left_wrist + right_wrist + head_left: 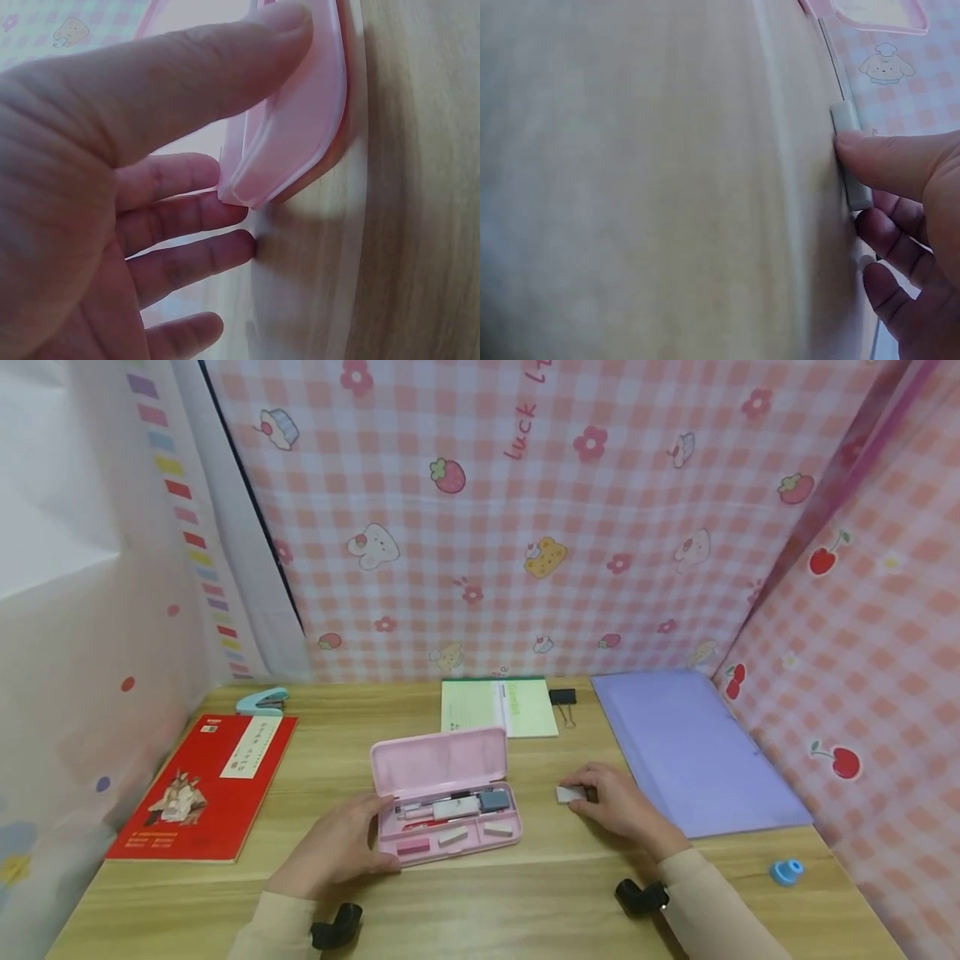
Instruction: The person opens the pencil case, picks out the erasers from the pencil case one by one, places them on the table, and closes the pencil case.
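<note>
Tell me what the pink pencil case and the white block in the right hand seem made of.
Open pink rectangular pencil case: probably smooth, satiny hard plastic, perhaps painted metal, given its rounded rims. Small white oblong block in the right hand: likely matte rubber or vinyl, given its dull faces.

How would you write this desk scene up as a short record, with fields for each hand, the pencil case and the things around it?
Left hand: holds the left end of the pencil case
Right hand: pinches a pale block
Pencil case: pink, lid open
Inside: pen-like items, small blocks
Table's left: red book, stapler behind it
Table's back: notepad, black clip beside it
Table's right: purple folder, small blue object
</note>
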{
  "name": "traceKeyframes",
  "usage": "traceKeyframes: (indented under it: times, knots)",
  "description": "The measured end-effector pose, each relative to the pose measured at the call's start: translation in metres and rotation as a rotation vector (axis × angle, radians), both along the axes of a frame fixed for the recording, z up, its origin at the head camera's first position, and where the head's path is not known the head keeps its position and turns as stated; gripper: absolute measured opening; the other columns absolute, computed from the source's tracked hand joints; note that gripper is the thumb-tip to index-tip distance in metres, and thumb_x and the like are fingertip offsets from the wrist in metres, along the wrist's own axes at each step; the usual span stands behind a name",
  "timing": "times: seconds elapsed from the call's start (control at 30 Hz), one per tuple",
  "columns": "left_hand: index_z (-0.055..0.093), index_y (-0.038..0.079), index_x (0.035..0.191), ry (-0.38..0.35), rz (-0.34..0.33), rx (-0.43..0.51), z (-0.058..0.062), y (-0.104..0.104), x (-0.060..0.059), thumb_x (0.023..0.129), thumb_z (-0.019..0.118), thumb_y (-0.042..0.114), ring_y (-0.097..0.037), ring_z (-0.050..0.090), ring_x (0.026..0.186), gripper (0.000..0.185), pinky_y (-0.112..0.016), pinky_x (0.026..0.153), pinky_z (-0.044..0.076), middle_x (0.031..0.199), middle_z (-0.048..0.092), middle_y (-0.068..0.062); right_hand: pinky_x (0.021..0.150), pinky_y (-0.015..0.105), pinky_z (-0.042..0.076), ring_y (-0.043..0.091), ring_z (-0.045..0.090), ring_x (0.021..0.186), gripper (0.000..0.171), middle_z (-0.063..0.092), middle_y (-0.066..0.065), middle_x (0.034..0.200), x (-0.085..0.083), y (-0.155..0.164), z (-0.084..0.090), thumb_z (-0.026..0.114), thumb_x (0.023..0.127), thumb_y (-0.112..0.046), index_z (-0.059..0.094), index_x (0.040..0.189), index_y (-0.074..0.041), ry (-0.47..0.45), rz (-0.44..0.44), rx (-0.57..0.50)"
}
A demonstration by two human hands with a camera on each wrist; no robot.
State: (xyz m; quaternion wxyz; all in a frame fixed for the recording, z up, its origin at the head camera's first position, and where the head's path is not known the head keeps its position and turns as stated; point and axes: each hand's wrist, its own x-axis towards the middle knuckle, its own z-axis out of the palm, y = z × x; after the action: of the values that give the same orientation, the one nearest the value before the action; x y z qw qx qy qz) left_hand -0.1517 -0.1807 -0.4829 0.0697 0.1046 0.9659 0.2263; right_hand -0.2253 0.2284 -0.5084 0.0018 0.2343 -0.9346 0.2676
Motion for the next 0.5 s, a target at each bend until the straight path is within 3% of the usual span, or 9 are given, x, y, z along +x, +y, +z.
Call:
traceKeyframes:
  times: [0.3,0.5]
  knots:
    - [0.053,0.008,0.136,0.066,-0.017,-0.065,0.007,0.009,0.007,0.063,0.088,0.044,-0.031,0.046,0.124,0.089,-0.051,0.104,0.039,0.141,0.047,-0.011,0.087,0.041,0.051,0.021,0.06,0.102,0.034,0.065,0.003,0.11,0.005,-0.017,0.02,0.075,0.084,-0.021,0.068,0.115,-0.01,0.049,0.021,-0.019]
    - [0.055,0.006,0.133,0.158,-0.058,-0.076,0.006,0.021,0.008,0.062,0.088,0.044,-0.027,0.05,0.114,0.087,-0.047,0.102,0.041,0.128,0.053,-0.009,0.092,0.039,0.049,0.019,0.058,0.108,0.034,0.065,0.0,0.115,0.014,-0.069,0.033,0.074,0.085,-0.027,0.069,0.117,-0.015,0.093,0.156,0.06]
